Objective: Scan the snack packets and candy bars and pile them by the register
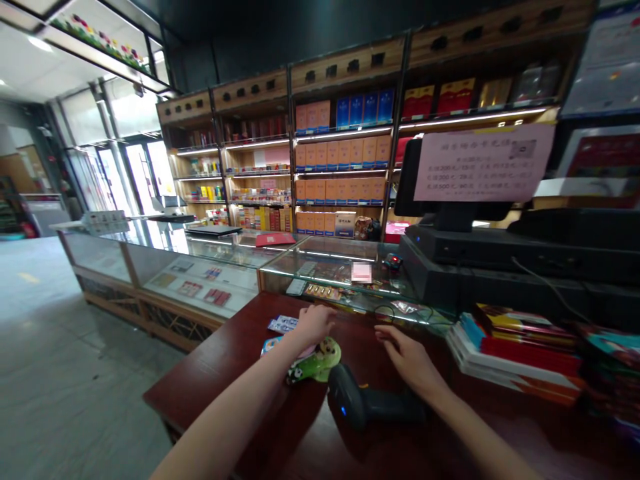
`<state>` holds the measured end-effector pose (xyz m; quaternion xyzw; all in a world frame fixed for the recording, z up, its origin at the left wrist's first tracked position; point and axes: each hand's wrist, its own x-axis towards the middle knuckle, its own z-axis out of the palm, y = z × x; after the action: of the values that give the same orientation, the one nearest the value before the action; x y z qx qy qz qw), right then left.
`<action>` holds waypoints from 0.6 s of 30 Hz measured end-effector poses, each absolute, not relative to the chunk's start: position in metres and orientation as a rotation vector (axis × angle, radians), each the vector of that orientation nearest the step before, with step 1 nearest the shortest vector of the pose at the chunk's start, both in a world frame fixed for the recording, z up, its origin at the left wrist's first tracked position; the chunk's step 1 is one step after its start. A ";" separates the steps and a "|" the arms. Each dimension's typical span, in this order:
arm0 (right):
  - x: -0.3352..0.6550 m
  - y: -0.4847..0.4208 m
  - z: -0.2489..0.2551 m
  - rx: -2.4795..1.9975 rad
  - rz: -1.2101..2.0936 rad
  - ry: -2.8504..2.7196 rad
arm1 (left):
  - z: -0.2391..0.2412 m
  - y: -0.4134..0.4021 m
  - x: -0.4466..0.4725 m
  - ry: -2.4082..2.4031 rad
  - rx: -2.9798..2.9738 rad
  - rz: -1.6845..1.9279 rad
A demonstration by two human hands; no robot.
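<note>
Nearest lies a scanner [373, 405]; at its ten o'clock is a green packet [320, 364], the left hand [317, 323] loosely curled just beyond, any hold unclear. Toward one o'clock the right hand [411, 360] hangs half open, empty. Positioning the packet seems the step; scanning it would call for a right-hand grip.

Deep reddish brown on the tabletop [285, 433] at six o'clock. Upon it, also at six, bright green with black-and-white figures on the pouch [320, 364]; dark grey with a blue glow on the scanner [367, 403]. Blue and white on the flat packs [284, 325] at seven. Pink with dark lettering on the sign [475, 163] at two. Orange with blue bases on the boxes [345, 153] at one.
</note>
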<state>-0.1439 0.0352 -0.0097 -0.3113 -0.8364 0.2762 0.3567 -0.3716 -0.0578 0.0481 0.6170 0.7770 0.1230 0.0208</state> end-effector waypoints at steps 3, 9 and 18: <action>-0.165 0.034 -0.009 -0.760 0.722 -2.223 | 0.042 -0.059 -0.400 2.445 1.872 0.349; -0.203 0.034 -0.007 -0.661 0.794 -2.329 | 0.033 -0.068 -0.454 2.526 1.799 0.283; -0.244 0.044 -0.009 -0.555 0.828 -2.486 | 0.021 -0.082 -0.499 2.656 1.602 0.187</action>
<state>-0.2444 0.0437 -0.0089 -0.2019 -0.9033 0.3008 0.2297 -0.4986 -0.0822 0.0211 0.5155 0.8546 0.0601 0.0172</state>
